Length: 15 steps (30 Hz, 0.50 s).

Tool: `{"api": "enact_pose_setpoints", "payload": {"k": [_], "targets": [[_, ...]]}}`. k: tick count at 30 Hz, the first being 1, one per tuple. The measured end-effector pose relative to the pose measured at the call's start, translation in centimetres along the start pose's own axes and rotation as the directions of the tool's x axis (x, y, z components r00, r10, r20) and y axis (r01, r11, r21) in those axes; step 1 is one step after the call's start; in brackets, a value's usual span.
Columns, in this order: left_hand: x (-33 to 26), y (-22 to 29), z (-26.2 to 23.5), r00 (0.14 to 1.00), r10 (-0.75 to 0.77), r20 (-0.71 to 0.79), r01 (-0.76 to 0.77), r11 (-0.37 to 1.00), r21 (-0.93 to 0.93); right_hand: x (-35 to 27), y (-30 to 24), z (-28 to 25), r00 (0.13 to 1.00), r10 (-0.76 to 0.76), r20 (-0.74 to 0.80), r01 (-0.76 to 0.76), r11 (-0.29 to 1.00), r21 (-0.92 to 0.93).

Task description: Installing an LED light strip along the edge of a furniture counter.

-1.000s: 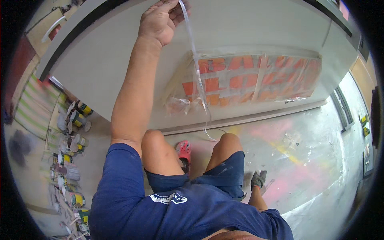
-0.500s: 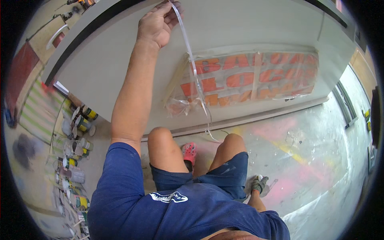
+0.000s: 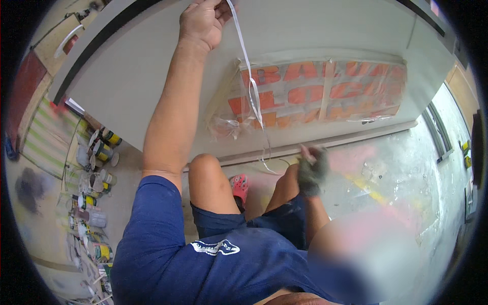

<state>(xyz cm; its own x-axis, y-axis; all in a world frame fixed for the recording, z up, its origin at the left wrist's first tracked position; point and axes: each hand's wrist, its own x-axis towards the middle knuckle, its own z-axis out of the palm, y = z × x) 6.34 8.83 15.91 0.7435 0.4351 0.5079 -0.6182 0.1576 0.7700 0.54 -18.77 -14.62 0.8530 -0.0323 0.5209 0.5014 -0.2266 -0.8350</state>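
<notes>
My bare left hand (image 3: 203, 23) is raised at the top against a large pale grey panel (image 3: 152, 86), its fingers closed on the upper end of a thin white strip (image 3: 243, 48). The strip hangs twisted past a film-covered patch and curls near the floor. It looks like peeled tape, though I cannot make out its exact kind. Clear film (image 3: 325, 91) taped to the panel covers large orange lettering. My right hand (image 3: 312, 173), in a dark glove, is over my right knee, smeared by motion. Whether it holds anything is unclear.
Several paint cans (image 3: 99, 147) crowd the floor at the left. A black band (image 3: 109, 40) runs along the panel's upper left edge. A ledge (image 3: 351, 140) follows its base. Pink and yellow paint marks the floor (image 3: 376, 188) at the right. A dark frame (image 3: 438, 134) stands beyond.
My right hand has swung up and forward from low at my right side to my right knee. My left hand has shifted slightly right, still gripping the strip.
</notes>
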Motion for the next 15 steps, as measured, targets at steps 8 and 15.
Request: {"api": "enact_pose_setpoints", "payload": {"k": [8,15], "targets": [[-0.1,-0.7,1.9,0.996,0.004,-0.093,-0.003,1.0,0.008,7.9,-7.7,12.6,0.94,-0.324,-0.105,0.325,0.946,-0.003],[-0.8,-0.8,2.6,0.989,0.0,-0.145,-0.003,1.0,-0.019,9.5,-5.1,14.3,0.961,-0.276,0.026,0.276,0.939,-0.205]]}}
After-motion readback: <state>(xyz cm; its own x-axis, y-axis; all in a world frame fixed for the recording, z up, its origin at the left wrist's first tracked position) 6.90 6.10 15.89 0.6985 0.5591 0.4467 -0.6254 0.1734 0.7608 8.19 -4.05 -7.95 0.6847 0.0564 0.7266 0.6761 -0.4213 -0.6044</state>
